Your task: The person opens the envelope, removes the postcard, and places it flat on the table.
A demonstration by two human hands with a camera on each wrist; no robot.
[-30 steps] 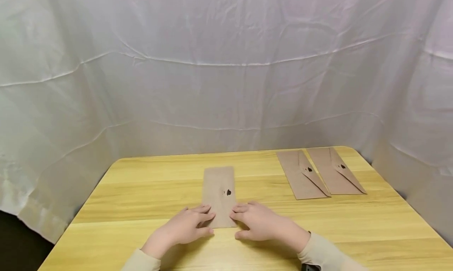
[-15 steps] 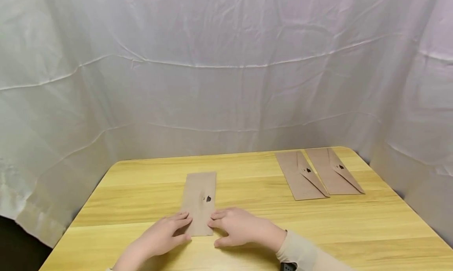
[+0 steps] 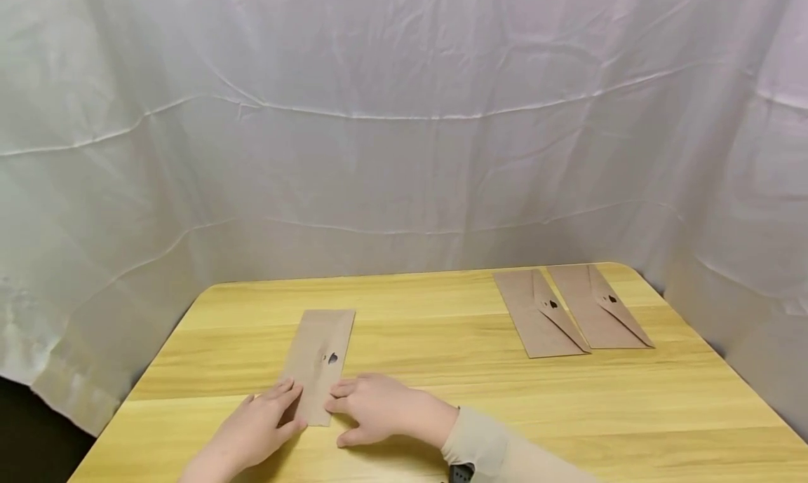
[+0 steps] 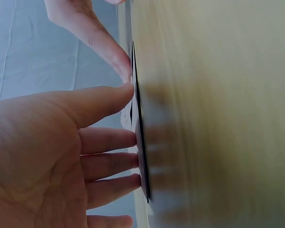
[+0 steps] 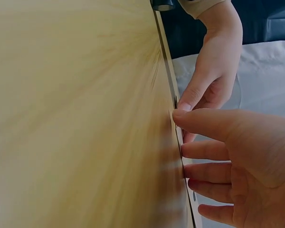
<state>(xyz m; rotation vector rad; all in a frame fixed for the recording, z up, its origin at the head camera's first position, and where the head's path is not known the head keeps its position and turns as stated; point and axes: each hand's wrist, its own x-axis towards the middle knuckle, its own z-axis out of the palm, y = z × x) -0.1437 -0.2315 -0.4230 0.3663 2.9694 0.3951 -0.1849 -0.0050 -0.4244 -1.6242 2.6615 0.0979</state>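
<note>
A brown paper envelope [image 3: 318, 374] with a small dark print lies flat at the left front of the table, its long side pointing away from me and slightly tilted. Both hands flank its near end. My left hand [image 3: 255, 427] touches the left edge with extended fingertips, the thumb near the front corner. Across from it, my right hand [image 3: 379, 409] rests its fingertips along the right edge, thumb on the wood. From the left wrist, the envelope [image 4: 141, 152] shows edge-on as a thin sheet, with straight fingers [image 4: 109, 164] against it.
Two more brown envelopes, one [image 3: 533, 322] beside the other [image 3: 590, 311], lie side by side at the back right, flaps closed. The wooden table [image 3: 429, 329] is enclosed by a pale hanging cloth [image 3: 404, 167] at the back and sides.
Both hands have slid the envelope leftward and slightly nearer along the table, and it has turned a little so its far end leans right. The two envelopes at the back right stay put.
</note>
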